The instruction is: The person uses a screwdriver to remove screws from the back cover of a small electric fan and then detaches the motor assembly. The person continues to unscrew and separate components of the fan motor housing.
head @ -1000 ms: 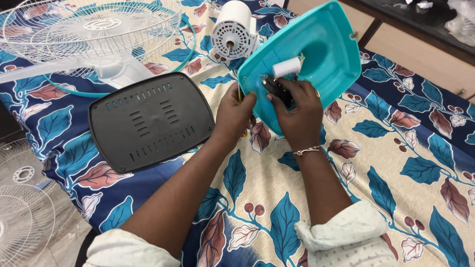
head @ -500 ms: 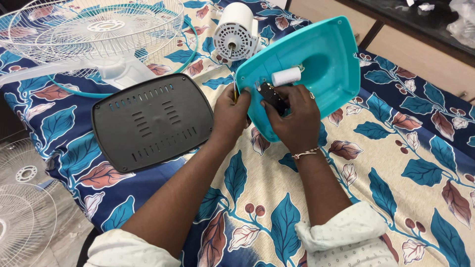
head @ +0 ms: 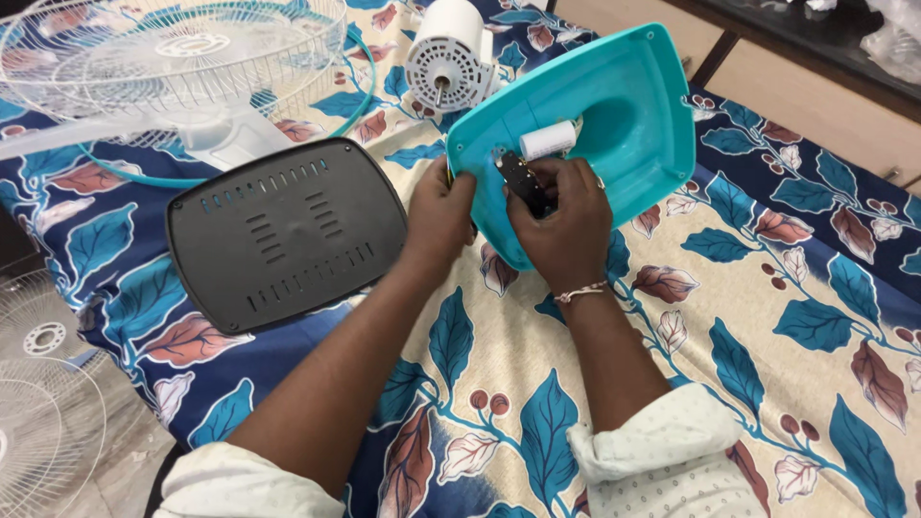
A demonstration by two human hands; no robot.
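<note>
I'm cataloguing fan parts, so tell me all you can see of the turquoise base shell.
The turquoise base shell looks like glossy moulded plastic, a rounded rectangle tilted up on its edge over the floral sheet, hollow underside facing the camera. Inside sit a white cylinder and a small dark board. The left hand steadies its rim; the right hand works at the board.

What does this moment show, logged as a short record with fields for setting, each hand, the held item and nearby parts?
setting: bed covered with a leaf-print sheet
left hand: grips the left edge of the teal fan base shell
right hand: fingers on a small dark part inside the shell
inside shell: white cylinder
beside left hand: black vented cover plate, lying flat
behind: white fan motor, white wire fan guard
</note>
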